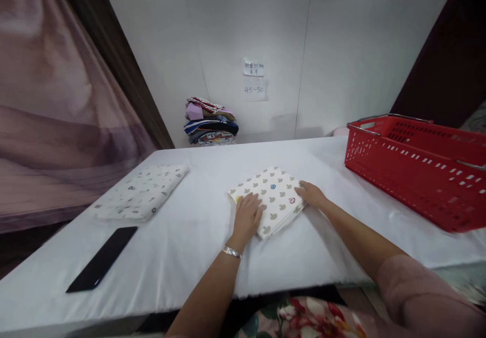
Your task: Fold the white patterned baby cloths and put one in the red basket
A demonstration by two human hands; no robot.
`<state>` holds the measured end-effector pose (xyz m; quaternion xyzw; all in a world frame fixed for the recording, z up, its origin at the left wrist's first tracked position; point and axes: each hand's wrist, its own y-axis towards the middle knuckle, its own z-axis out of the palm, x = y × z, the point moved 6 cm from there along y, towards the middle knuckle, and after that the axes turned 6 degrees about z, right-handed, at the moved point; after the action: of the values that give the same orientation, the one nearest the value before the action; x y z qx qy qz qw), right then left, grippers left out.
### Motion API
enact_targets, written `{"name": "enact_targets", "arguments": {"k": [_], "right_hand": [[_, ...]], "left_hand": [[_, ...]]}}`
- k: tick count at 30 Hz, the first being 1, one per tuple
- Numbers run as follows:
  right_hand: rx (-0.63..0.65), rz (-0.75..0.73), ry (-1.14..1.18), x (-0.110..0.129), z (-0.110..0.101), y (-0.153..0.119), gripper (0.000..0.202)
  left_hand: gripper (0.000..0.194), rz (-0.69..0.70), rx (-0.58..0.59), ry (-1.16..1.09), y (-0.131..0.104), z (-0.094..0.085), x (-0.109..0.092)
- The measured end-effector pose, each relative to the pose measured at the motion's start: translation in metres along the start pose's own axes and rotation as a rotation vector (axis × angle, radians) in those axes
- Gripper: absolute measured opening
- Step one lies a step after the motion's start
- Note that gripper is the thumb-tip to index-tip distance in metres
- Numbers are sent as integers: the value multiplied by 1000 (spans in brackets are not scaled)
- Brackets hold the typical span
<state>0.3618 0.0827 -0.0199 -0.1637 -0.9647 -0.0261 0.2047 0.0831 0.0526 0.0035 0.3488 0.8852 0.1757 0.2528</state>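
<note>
A folded cream cloth with grey, blue, red and yellow mouse-head shapes (274,199) lies at an angle on the white-covered table (182,257). My left hand (249,214), with a silver bracelet at the wrist, rests on its left part, fingers spread. At the cloth's right corner is my right hand (310,194), its fingers apart and touching the edge. A second folded white cloth with small dark prints (141,192) lies flat on the left side of the table.
A black phone-like slab (102,259) lies at the front left. On the right stands a red perforated basket (413,171) with metal handles. Folded fabrics (210,122) are stacked beyond the far edge, near paper signs (254,79) on the wall. Pink curtain hangs left.
</note>
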Motion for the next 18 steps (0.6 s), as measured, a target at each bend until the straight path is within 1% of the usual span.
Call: {"name": "enact_targets", "arguments": {"k": [2, 4, 7, 9, 10, 11, 13, 16, 18], "right_hand": [[13, 37, 6, -8, 1, 1, 63], [27, 65, 19, -12, 2, 2, 68], [66, 86, 57, -16, 5, 7, 71], [86, 78, 109, -16, 7, 12, 67], [85, 67, 142, -16, 7, 15, 65], [76, 58, 177, -16, 5, 19, 63], [44, 44, 246, -16, -1, 30, 63], [-21, 28, 264, -13, -14, 52, 67], [-45, 17, 158, -6, -21, 65, 68]], "left_hand": [[33, -141, -82, 53, 3, -9, 24], [38, -292, -106, 80, 8, -14, 51], [47, -476, -46, 12, 16, -13, 86], [47, -541, -9, -56, 20, -13, 99], [45, -565, -6, -74, 21, -14, 102], [43, -582, -10, -80, 20, -16, 102], [38, -598, -17, -70, 13, -21, 94], [33, -596, 43, -96, -9, -23, 66], [32, -579, 114, -166, -24, -20, 44]]}}
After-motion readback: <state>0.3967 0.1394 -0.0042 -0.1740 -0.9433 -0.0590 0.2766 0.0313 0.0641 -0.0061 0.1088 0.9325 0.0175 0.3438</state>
